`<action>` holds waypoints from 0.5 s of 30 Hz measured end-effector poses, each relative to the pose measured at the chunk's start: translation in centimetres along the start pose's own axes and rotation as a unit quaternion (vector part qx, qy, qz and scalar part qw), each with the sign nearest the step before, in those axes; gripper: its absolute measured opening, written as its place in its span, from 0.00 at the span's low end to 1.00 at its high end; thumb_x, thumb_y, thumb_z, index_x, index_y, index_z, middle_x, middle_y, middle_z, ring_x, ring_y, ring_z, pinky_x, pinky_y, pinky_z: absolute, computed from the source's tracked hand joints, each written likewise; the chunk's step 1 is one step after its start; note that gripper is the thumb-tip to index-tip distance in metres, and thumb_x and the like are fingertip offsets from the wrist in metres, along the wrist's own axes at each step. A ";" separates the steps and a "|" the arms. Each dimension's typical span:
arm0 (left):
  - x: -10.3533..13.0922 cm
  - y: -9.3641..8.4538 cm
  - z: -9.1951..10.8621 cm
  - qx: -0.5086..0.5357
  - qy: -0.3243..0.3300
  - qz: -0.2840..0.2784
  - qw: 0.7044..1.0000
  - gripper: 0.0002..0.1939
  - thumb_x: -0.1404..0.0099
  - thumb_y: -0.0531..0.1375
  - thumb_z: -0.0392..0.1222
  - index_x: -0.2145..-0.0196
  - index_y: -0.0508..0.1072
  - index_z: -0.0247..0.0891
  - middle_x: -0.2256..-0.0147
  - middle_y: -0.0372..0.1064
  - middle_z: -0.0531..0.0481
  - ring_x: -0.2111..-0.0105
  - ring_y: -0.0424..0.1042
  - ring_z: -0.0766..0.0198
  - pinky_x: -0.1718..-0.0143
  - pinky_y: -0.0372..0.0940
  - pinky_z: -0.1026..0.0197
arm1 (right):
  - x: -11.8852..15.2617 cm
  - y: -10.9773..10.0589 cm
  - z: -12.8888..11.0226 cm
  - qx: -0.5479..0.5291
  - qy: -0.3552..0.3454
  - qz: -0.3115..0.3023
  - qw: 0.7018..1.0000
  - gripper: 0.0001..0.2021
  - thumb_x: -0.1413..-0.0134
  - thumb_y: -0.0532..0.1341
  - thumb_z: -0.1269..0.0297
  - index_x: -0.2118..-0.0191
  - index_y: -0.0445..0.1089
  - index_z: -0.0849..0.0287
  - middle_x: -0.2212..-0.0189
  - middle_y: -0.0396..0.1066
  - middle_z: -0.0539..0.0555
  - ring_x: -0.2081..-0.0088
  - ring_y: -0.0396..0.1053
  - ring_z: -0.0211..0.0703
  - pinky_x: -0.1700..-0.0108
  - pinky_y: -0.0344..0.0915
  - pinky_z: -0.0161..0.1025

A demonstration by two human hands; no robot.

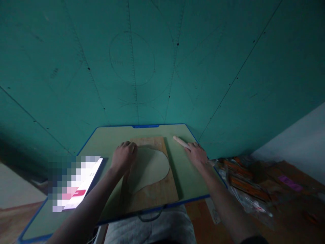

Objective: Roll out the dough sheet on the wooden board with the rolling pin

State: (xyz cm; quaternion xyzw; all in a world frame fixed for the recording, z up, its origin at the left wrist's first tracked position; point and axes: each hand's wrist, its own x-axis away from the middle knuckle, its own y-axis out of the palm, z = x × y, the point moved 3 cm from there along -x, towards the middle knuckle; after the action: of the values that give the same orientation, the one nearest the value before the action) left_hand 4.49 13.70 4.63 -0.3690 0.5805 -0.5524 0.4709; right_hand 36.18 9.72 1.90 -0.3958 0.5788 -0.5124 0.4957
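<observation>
A flat, rolled-out sheet of pale dough [152, 167] lies on a wooden board [162, 200]. My left hand [124, 155] is at the dough's upper left edge, its fingers curled and closed on that edge; the fingertips are partly hidden. To the right of the board, my right hand [196, 153] is wrapped round one end of a light wooden rolling pin [181, 141]. The pin points up and left, apart from the dough.
Beneath the board is a pale table [111, 135] with a blue rim, against a green wall [157, 67]. A lit, partly blurred screen [78, 186] is at the left. Plastic-wrapped items [246, 183] and cardboard [284, 176] lie on the right, beyond the table.
</observation>
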 end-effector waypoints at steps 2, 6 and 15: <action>2.8 0.3 0.3 0.023 0.028 0.016 0.999 0.17 0.26 0.47 0.39 0.52 0.75 0.38 0.50 0.75 0.41 0.50 0.74 0.54 0.49 0.68 0.54 | 0.6 -0.6 -0.8 -0.022 -0.021 -0.005 1.000 0.12 0.29 0.54 0.61 0.52 0.72 0.56 0.54 0.74 0.58 0.54 0.72 0.46 0.58 0.63 0.37; 8.9 2.2 1.7 0.098 0.153 0.094 0.979 0.13 0.31 0.56 0.42 0.52 0.74 0.38 0.47 0.73 0.39 0.47 0.73 0.49 0.49 0.71 0.48 | 2.3 -2.4 -4.4 -0.093 -0.100 -0.014 0.991 0.12 0.30 0.54 0.60 0.50 0.73 0.55 0.54 0.74 0.57 0.54 0.72 0.46 0.59 0.63 0.37; 13.1 3.5 3.9 0.118 0.175 0.195 0.958 0.16 0.28 0.54 0.41 0.45 0.69 0.36 0.45 0.71 0.38 0.42 0.69 0.48 0.44 0.71 0.43 | 5.2 -3.1 -14.9 -0.144 -0.309 -0.057 0.939 0.10 0.33 0.60 0.60 0.51 0.75 0.55 0.55 0.75 0.55 0.52 0.71 0.46 0.53 0.66 0.39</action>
State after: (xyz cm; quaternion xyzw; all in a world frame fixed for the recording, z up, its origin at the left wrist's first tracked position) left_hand 4.82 0.54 -0.44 -0.0884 0.6454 -0.5704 0.5002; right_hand 20.46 7.20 3.82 -0.6339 0.4415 -0.3038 0.5577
